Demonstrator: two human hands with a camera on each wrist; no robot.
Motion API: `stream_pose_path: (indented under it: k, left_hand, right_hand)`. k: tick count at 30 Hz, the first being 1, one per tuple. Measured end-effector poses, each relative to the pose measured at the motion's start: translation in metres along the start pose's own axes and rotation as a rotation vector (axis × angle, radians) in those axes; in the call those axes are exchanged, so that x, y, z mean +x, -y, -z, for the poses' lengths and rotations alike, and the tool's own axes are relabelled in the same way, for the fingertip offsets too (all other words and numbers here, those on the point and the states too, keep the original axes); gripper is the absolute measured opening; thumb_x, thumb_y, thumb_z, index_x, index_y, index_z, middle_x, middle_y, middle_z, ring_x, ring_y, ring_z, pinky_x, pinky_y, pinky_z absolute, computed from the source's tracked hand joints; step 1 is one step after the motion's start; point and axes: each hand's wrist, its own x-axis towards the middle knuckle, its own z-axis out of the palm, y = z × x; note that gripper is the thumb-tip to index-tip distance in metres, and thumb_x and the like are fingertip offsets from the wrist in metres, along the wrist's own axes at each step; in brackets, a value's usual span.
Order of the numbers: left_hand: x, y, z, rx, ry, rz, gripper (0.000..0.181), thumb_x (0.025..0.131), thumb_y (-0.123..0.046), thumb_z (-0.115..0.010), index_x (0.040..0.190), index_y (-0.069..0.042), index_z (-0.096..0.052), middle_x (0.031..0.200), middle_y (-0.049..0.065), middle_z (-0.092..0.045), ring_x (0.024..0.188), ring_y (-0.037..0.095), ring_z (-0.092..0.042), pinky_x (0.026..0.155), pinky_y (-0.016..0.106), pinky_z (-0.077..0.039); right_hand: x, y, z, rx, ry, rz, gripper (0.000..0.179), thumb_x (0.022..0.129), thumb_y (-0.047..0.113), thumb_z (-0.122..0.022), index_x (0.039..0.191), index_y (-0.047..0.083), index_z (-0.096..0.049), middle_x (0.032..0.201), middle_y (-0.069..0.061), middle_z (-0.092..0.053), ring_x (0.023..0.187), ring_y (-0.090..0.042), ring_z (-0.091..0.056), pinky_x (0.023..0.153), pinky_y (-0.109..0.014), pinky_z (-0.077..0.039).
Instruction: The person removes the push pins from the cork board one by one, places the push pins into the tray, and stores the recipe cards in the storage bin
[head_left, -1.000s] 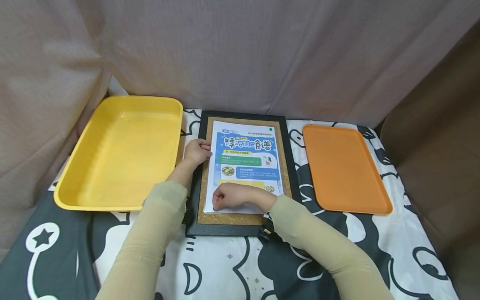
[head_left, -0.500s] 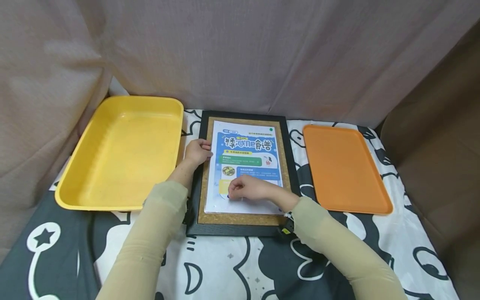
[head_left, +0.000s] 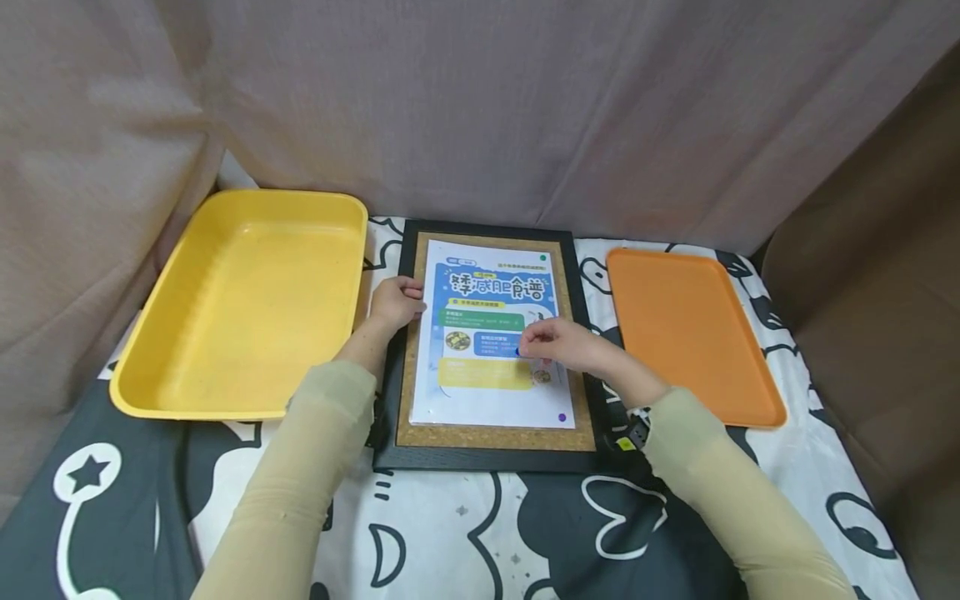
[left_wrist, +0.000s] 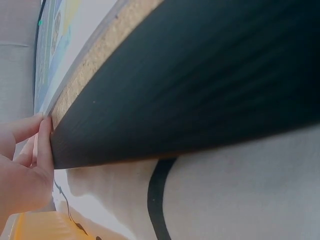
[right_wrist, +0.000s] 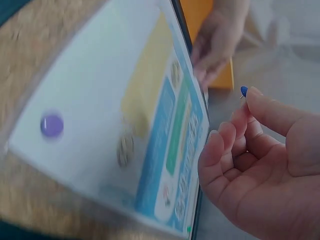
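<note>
A printed sheet [head_left: 495, 400] with blue, green and yellow blocks lies on a black-framed cork board [head_left: 465, 437]. Between the thumb and fingertips of my right hand [head_left: 562, 342] is a blue thumbtack [right_wrist: 244, 91], its metal point showing in the right wrist view; the hand hovers over the sheet's right side. A purple thumbtack [head_left: 562, 417] sits at the sheet's lower right corner, a green thumbtack [head_left: 542, 258] at its upper right. My left hand [head_left: 393, 302] rests along the board's left side, its fingertips right at the sheet's edge.
To the left of the board stands a deep yellow tray [head_left: 240, 414]. A flat orange tray [head_left: 697, 333] lies to the right. Patterned cloth [head_left: 435, 533] covers the table, and grey curtain [head_left: 480, 108] hangs behind.
My right hand has moved right and up across the sheet from its lower left area, uncovering the yellow block and the purple thumbtack. The left hand has stayed in place.
</note>
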Motion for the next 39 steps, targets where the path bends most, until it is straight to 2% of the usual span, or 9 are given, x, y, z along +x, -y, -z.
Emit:
stream_pose_path:
  k: [2,8,12,18,24,29,32,36,39]
  left_hand:
    - [0.0,0.0,0.0,0.001,-0.001,-0.003,0.039,0.088,0.0,-0.058,0.126,-0.004,-0.053,0.113,0.014,-0.059,0.101,0.026,-0.062,0.087,0.031,-0.054]
    - [0.0,0.0,-0.001,0.004,-0.002,-0.016,0.039,0.088,0.0,-0.058,0.127,-0.003,-0.053,0.112,0.014,-0.06,0.101,0.026,-0.062,0.086,0.031,-0.055]
    - [0.0,0.001,-0.001,-0.002,0.003,-0.02,0.039,0.088,0.001,-0.058,0.127,-0.002,-0.053,0.112,0.014,-0.059,0.101,0.026,-0.062,0.086,0.031,-0.055]
    - [0.001,0.001,-0.001,-0.004,0.001,-0.018,0.039,0.088,0.001,-0.057,0.127,-0.002,-0.053,0.112,0.014,-0.059,0.101,0.026,-0.062,0.086,0.031,-0.055]
    - [0.0,0.002,-0.001,-0.004,-0.001,-0.016,0.039,0.089,0.0,-0.057,0.128,-0.003,-0.052,0.113,0.014,-0.059,0.101,0.025,-0.061,0.087,0.031,-0.054]
    - [0.001,0.002,-0.001,-0.003,-0.006,-0.021,0.04,0.088,0.001,-0.057,0.127,-0.002,-0.052,0.112,0.014,-0.059,0.101,0.025,-0.061,0.086,0.031,-0.055]
    - [0.002,0.003,-0.001,0.007,-0.009,-0.024,0.039,0.088,0.002,-0.058,0.126,-0.002,-0.053,0.112,0.014,-0.06,0.1,0.025,-0.062,0.086,0.031,-0.055]
    - [0.002,0.003,-0.002,0.013,-0.014,-0.025,0.039,0.087,0.002,-0.059,0.126,-0.002,-0.053,0.111,0.014,-0.06,0.1,0.026,-0.062,0.086,0.031,-0.055]
    - [0.003,0.003,-0.001,0.006,-0.013,-0.025,0.039,0.087,0.002,-0.059,0.125,-0.002,-0.054,0.111,0.014,-0.06,0.1,0.025,-0.062,0.086,0.031,-0.055]
  right_hand:
    - [-0.004,-0.006,0.007,-0.004,-0.035,-0.015,0.02,0.095,0.018,-0.052,0.097,0.0,-0.062,0.098,-0.011,-0.058,0.087,-0.024,-0.051,0.074,-0.032,-0.045]
    - [-0.015,-0.024,0.03,0.011,-0.09,-0.013,0.024,0.096,0.015,-0.05,0.102,-0.007,-0.058,0.107,-0.023,-0.057,0.095,-0.029,-0.05,0.077,-0.029,-0.046]
    - [-0.025,-0.036,0.046,0.011,-0.136,-0.042,0.029,0.097,0.018,-0.049,0.107,-0.008,-0.057,0.113,-0.025,-0.056,0.098,-0.028,-0.049,0.08,-0.024,-0.046]
    - [-0.04,-0.057,0.07,0.005,-0.201,-0.122,0.038,0.099,0.025,-0.045,0.117,-0.008,-0.054,0.115,-0.024,-0.053,0.101,-0.029,-0.048,0.086,-0.027,-0.046]
    - [-0.049,-0.082,0.089,0.036,-0.273,-0.215,0.046,0.099,0.03,-0.042,0.122,-0.01,-0.048,0.107,-0.014,-0.054,0.104,-0.03,-0.048,0.083,-0.022,-0.048]
    - [-0.055,-0.103,0.099,0.065,-0.313,-0.325,0.052,0.1,0.034,-0.039,0.127,-0.01,-0.044,0.116,-0.02,-0.049,0.107,-0.032,-0.044,0.094,-0.035,-0.046]
    - [-0.057,-0.114,0.101,0.075,-0.337,-0.384,0.05,0.1,0.033,-0.039,0.127,-0.009,-0.044,0.107,-0.016,-0.052,0.102,-0.03,-0.045,0.09,-0.036,-0.046]
    - [-0.059,-0.128,0.102,0.093,-0.345,-0.44,0.047,0.099,0.031,-0.041,0.125,-0.009,-0.047,0.087,-0.001,-0.053,0.089,-0.019,-0.048,0.076,-0.024,-0.047]
    - [-0.059,-0.135,0.102,0.111,-0.338,-0.457,0.045,0.099,0.028,-0.042,0.122,-0.01,-0.047,0.08,0.006,-0.052,0.08,-0.012,-0.049,0.069,-0.019,-0.047]
